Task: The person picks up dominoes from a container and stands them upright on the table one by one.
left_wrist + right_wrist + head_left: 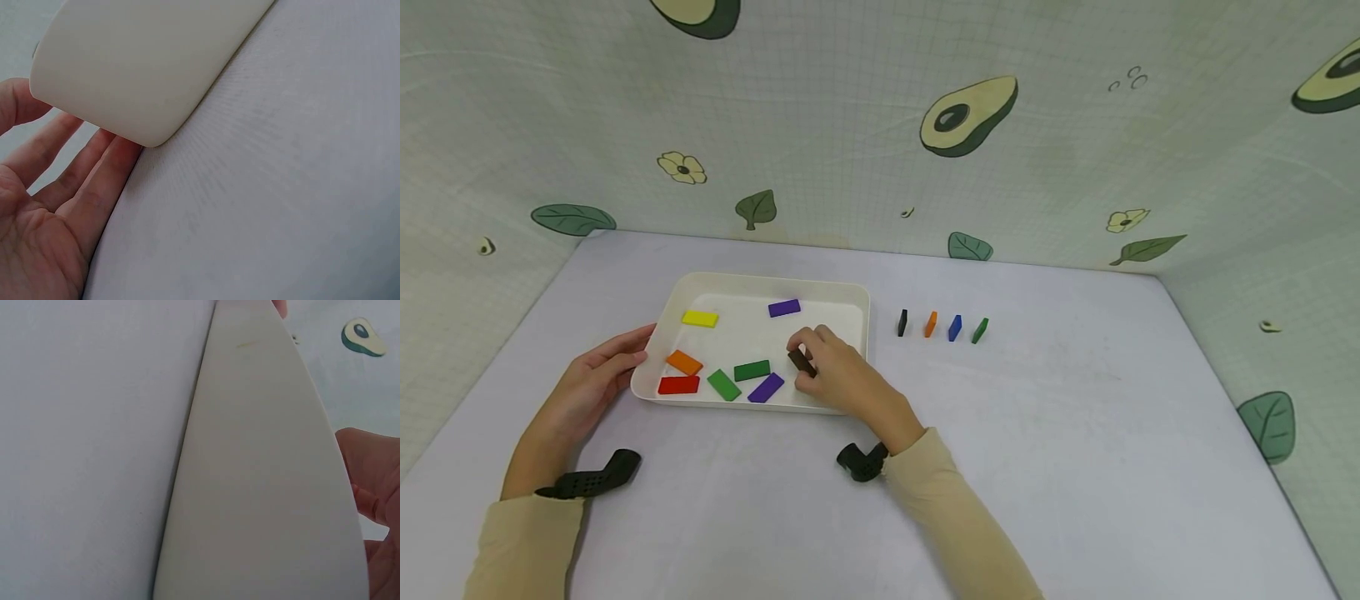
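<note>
While the left hand [591,379] rests relaxed fingers against the left end of the tray [737,337], the right hand [842,373] pinches one dark block [802,362] over the tray's right part, lift off the floor unclear. Advisable handling: firm pinch, steady tray, passage well above its rim. Right of the tray: four standing blocks [955,327] in a row, open table [1075,442] on their near side.

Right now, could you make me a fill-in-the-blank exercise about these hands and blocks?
The left hand touches the ___ end of the white tray.
The right hand pinches exactly ___ dark block.
Beside the tray, ___ blocks stand in a row.
In that row, a ___ block stands between the orange block and the green block.

Missing words: left, one, four, blue.
</note>
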Tool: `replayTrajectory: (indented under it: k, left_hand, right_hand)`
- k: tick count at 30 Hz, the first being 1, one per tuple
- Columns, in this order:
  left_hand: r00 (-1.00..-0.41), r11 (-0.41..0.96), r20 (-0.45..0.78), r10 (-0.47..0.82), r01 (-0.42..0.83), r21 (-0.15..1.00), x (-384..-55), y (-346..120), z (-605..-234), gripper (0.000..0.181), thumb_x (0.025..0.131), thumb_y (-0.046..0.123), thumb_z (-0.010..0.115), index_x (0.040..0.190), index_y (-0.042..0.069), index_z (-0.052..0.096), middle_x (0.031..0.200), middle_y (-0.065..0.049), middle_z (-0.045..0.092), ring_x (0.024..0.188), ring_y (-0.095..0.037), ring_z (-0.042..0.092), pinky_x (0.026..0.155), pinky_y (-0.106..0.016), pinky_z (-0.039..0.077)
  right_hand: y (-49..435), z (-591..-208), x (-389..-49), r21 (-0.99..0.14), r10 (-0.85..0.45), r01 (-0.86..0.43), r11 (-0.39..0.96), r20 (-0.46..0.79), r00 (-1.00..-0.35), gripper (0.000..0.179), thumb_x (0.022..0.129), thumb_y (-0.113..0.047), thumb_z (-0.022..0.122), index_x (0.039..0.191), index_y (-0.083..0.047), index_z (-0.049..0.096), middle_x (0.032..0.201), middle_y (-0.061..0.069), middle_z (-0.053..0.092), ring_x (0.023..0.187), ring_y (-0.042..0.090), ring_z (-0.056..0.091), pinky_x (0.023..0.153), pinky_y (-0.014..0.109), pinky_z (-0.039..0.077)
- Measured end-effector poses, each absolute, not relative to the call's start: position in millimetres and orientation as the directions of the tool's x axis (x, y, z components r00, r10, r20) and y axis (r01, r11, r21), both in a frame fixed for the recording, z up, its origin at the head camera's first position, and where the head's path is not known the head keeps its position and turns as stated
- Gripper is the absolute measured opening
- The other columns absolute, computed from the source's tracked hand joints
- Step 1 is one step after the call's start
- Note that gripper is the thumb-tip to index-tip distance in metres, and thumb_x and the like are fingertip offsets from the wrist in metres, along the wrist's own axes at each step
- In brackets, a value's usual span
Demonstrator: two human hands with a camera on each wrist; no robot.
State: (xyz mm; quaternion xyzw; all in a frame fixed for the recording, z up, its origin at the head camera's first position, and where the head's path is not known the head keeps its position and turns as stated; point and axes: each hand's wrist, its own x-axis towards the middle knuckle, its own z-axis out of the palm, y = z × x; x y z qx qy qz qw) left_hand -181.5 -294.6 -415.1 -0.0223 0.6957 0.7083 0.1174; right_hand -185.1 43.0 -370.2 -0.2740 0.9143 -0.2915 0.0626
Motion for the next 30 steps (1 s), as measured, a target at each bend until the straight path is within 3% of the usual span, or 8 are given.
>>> replayTrajectory:
  k: [5,10,23,30]
  left_hand:
    - [-0.973,0.013,-0.190,0.131,-0.190,0.982,-181.7,-294.6,-415.6,0.048,0.095,0.026,0.053,0.141,0.022,0.042,0.139,0.013,0.041,0.105,0.012,0.049,0.080,-0.006,0.046]
    - [-0.972,0.033,-0.199,0.122,-0.196,0.980,-182.5,-294.0,-415.4,0.050,0.095,0.028,0.053,0.142,0.021,0.040,0.136,0.016,0.043,0.105,0.013,0.048,0.080,-0.005,0.046]
    - [-0.970,0.039,-0.211,0.124,-0.207,0.977,-182.9,-295.1,-415.1,0.050,0.094,0.029,0.053,0.142,0.021,0.040,0.142,0.013,0.039,0.104,0.013,0.047,0.080,-0.005,0.045]
    - [-0.972,0.037,-0.206,0.114,-0.203,0.979,-182.6,-294.4,-415.5,0.051,0.094,0.029,0.054,0.142,0.021,0.040,0.140,0.013,0.040,0.105,0.012,0.047,0.080,-0.005,0.045]
  right_hand:
    - [45.9,-366.2,-186.3,-0.599,-0.533,-0.433,0.674,0.012,-0.846,0.033,0.085,-0.010,0.058,0.117,-0.014,0.051,0.106,0.006,0.053,0.088,0.014,0.053,0.073,0.019,0.045]
    - [49.4,-359.9,-186.1,-0.641,-0.531,-0.408,0.650,0.001,-0.847,0.033,0.085,-0.009,0.059,0.117,-0.013,0.052,0.104,0.004,0.053,0.091,0.016,0.053,0.073,0.019,0.046]
    - [64.3,-343.0,-185.2,-0.663,-0.526,-0.450,0.598,0.098,-0.845,0.028,0.086,-0.008,0.056,0.114,-0.013,0.052,0.099,-0.001,0.053,0.086,0.018,0.056,0.066,0.018,0.046]
    - [72.3,-332.2,-183.9,-0.671,-0.503,-0.438,0.598,0.111,-0.857,0.029,0.086,-0.008,0.056,0.115,-0.011,0.052,0.100,-0.002,0.055,0.086,0.014,0.055,0.070,0.019,0.048]
